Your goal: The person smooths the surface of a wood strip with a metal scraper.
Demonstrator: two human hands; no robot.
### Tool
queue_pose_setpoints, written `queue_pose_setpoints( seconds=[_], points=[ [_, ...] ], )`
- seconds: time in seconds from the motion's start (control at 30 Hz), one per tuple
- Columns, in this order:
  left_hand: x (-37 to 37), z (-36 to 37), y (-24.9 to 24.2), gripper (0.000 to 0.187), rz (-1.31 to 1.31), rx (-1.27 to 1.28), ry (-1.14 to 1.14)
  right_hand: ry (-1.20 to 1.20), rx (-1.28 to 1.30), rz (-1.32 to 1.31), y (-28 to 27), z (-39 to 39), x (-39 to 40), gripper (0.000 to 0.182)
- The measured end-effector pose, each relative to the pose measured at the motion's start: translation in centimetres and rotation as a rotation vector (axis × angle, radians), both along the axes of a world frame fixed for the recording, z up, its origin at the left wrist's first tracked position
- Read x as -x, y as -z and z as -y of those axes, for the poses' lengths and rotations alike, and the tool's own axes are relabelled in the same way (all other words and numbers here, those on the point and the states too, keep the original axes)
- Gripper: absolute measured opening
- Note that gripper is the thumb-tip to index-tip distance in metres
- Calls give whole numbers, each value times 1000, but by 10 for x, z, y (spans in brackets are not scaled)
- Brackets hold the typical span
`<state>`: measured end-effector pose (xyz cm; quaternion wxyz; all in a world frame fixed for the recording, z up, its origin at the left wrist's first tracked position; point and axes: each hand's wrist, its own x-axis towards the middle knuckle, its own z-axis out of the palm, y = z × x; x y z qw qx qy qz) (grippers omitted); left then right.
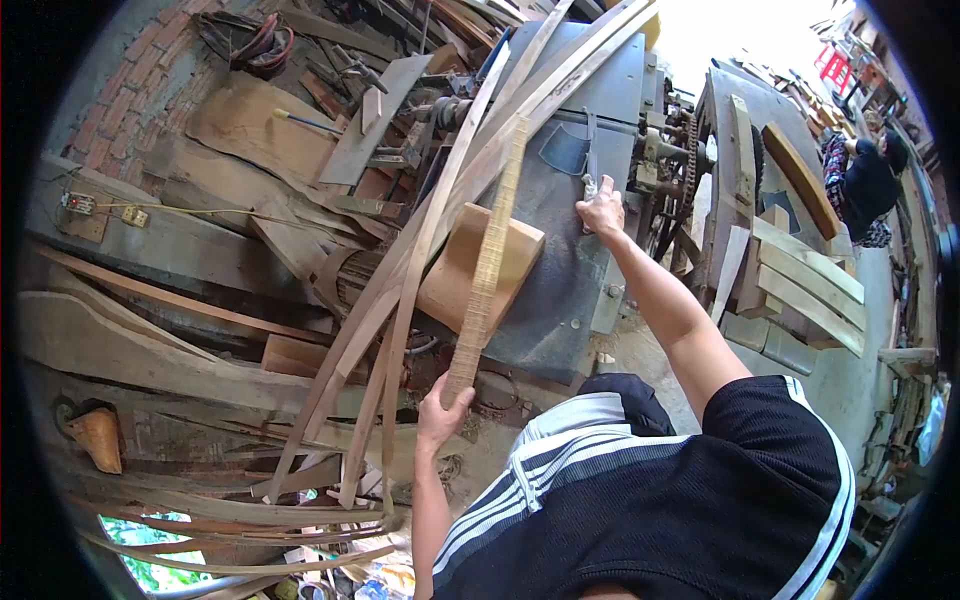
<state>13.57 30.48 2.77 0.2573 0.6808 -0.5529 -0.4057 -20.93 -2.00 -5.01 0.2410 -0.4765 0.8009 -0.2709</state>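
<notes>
My left hand (440, 415) is closed around the near end of a long, narrow wooden strip (490, 250). The strip slants away from me, past a wooden block (510, 245) at the edge of a woodworking machine's dark metal bed (540, 320). Farther along that bed, my right hand (603, 210) is closed at the end of a thin metal bar (592, 140). Something small and whitish shows at its fingers, too small to name. Beside the bar lies a dark plate (566, 150) set into the bed.
Long curved boards (420, 240) lean across the machine's left side. On the right stands a second machine table (725, 130) with a chain (690, 150) near it and several pale slats (810, 280). Another person (868, 180) is low down at the far right.
</notes>
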Motion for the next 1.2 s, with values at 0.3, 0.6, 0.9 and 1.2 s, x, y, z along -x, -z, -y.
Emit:
queue_pose_setpoints(
  seconds=[0.3, 0.6, 0.9, 1.2],
  points=[
    [-9, -5, 23, 60, -107, -9, 7, 151, 27, 1072, 11, -29, 70, 14],
    [7, 4, 6, 66, -589, -373, -176, 225, 363, 605, 25, -136, 70, 26],
    [6, 11, -4, 68, -608, -412, -133, 100, 234, 678, -32, -218, 38, 27],
    [4, 1, 13, 65, -637, -454, -66, 43, 266, 282, -50, -261, -14, 44]
  ],
)
